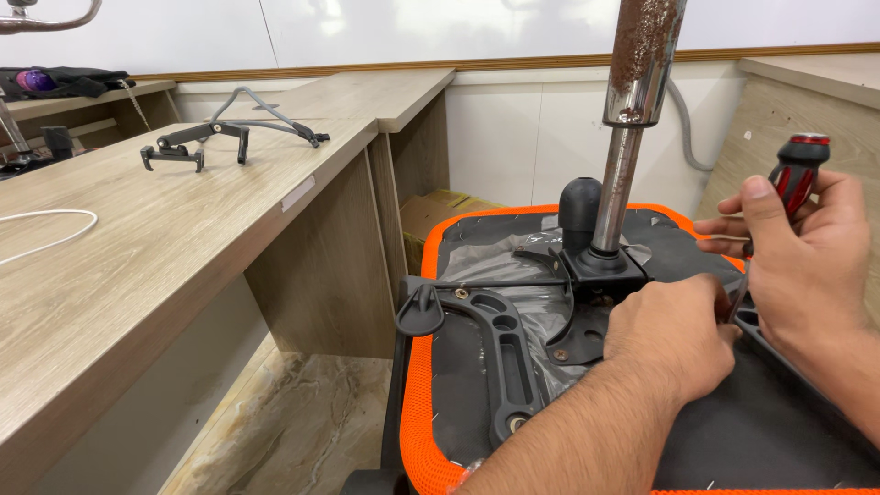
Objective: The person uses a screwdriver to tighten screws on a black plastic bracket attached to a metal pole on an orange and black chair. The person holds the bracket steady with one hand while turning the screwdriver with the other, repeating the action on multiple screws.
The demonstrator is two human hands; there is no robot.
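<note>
One long wooden tabletop [137, 247] is seen along the left, with a second, shorter tabletop section [376, 96] joined behind it. One upturned chair seat [477, 385], black underneath and edged in orange mesh, is propped beside the tabletop, over a marbled floor [293, 422]. One metal gas-lift column [632, 119], chromed and rust-spotted at the top, is seen rising from the black mechanism plate [596, 270] at the middle of the seat. One black armrest bracket [500, 353] is laid across the underside, and one black rounded knob [579, 203] is seen just behind the column. One cardboard box [440, 211] is partly shown beyond the seat.

Two hands are counted, both belonging to the person. The left hand [669, 335] is placed on the seat underside just beside the mechanism plate, its fingers curled down; whether anything is pinched beneath them cannot be told. The right hand [807, 257] is wrapped around one screwdriver [793, 179] with a red and black handle, the fingers closed on the handle and the thumb raised along it. The shaft is angled down toward the seat between the two hands, its tip hidden.

On the tabletop, one loose grey and black chair frame part [229, 133] and one white cable [50, 229] are seen, well apart from the hands.
</note>
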